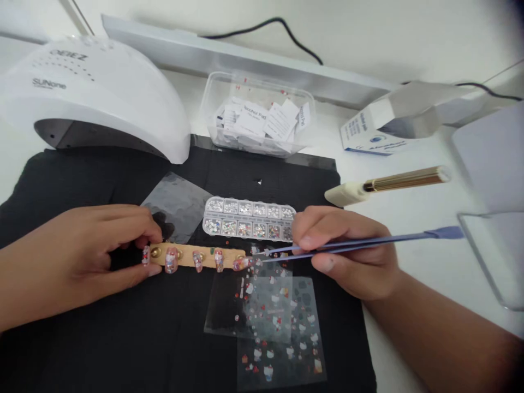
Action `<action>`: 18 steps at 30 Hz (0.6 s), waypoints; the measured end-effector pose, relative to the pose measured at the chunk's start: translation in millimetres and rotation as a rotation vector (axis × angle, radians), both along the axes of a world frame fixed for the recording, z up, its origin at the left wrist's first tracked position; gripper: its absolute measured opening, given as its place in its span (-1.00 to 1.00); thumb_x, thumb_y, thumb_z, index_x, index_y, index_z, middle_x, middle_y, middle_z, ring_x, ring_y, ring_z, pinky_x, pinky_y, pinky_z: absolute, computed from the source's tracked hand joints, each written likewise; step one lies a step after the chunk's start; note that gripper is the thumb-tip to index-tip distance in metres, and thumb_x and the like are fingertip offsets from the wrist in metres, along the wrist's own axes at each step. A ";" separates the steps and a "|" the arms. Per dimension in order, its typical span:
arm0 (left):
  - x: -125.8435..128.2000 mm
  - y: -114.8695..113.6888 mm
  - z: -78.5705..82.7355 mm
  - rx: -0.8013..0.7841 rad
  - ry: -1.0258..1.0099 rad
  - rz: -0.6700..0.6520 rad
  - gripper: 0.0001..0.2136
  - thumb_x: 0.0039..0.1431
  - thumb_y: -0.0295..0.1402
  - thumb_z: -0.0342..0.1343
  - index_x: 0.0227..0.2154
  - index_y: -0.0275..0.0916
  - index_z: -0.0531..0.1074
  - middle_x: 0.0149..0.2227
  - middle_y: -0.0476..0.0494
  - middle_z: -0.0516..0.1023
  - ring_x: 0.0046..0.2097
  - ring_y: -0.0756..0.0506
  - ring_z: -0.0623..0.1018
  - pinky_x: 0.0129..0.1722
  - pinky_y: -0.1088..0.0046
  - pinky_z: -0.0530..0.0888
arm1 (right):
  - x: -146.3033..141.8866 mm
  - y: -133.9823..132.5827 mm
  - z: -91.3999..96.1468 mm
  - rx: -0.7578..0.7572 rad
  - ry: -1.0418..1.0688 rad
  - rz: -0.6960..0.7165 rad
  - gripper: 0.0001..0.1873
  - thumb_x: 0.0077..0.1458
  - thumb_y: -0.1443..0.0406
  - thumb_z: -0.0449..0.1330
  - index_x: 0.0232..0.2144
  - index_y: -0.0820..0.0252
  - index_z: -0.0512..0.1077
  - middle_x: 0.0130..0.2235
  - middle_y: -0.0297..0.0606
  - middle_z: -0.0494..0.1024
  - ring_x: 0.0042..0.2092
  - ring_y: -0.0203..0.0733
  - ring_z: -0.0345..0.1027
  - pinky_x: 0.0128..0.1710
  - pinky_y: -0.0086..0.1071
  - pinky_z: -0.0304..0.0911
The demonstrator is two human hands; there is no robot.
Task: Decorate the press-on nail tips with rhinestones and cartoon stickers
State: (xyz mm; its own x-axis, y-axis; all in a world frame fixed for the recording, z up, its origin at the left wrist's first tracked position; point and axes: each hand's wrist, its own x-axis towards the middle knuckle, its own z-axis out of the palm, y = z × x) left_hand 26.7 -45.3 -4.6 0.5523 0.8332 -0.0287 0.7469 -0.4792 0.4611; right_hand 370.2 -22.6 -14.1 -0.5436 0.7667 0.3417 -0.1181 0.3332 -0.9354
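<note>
Between thumb and fingers, my left hand (pixel 118 245) grips the left end of a wooden nail stand (pixel 208 255). Several decorated false nails (pixel 171 260) are mounted along it on gold studs. My right hand (pixel 347 251) pinches purple tweezers (pixel 368 243), their tips slightly apart beside the rightmost nail (pixel 243 263). Whether anything sits between the tips is too small to tell. Under and in front of the stand lie clear sticker sheets (pixel 282 333) with small cartoon cats. Just behind is a rhinestone case (pixel 249 218) with several compartments.
A white nail lamp (pixel 98 98) stands at the back left. Behind the black cloth (pixel 123 338) are a plastic tub (pixel 208 103) of alcohol pads and an opened box (pixel 364 131). A gold-handled brush bottle (pixel 385 183) lies at right; another clear sheet (pixel 176 199) lies near my left hand.
</note>
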 end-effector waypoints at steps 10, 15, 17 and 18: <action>-1.2 2.2 0.2 -0.048 0.053 -0.093 -0.86 0.18 -0.16 0.11 -0.31 -0.09 0.44 -0.41 0.06 0.44 -0.40 0.02 0.46 -0.44 0.53 0.36 | -1.5 -0.7 -1.8 -0.018 0.021 -0.026 -0.88 0.13 0.33 0.25 -0.25 0.12 0.54 -0.40 -0.28 0.49 -0.39 -0.28 0.36 -0.41 -0.37 0.28; 4.4 1.2 5.8 -0.167 0.018 -0.001 -0.77 0.12 -0.15 0.14 -0.22 -0.11 0.51 -0.33 -0.02 0.50 -0.32 -0.05 0.49 -0.33 0.46 0.36 | -3.0 -0.8 -3.4 0.013 0.012 -0.047 -0.90 0.14 0.33 0.23 -0.26 0.10 0.53 -0.40 -0.29 0.48 -0.39 -0.29 0.34 -0.42 -0.38 0.26; 6.4 0.5 9.4 -0.164 0.051 -0.002 -0.82 0.13 -0.20 0.13 -0.24 -0.11 0.50 -0.33 0.00 0.49 -0.30 -0.04 0.48 -0.30 0.47 0.34 | -2.9 0.2 -5.9 0.018 0.014 -0.078 -0.91 0.14 0.32 0.24 -0.26 0.09 0.53 -0.39 -0.29 0.48 -0.38 -0.29 0.34 -0.41 -0.39 0.25; 7.5 0.0 11.5 -0.168 0.065 -0.006 -0.84 0.14 -0.22 0.13 -0.25 -0.12 0.49 -0.32 0.01 0.49 -0.30 -0.03 0.48 -0.30 0.48 0.34 | -2.9 1.0 -7.7 0.014 0.034 -0.106 -0.92 0.14 0.30 0.25 -0.27 0.08 0.53 -0.39 -0.29 0.47 -0.37 -0.29 0.34 -0.41 -0.39 0.25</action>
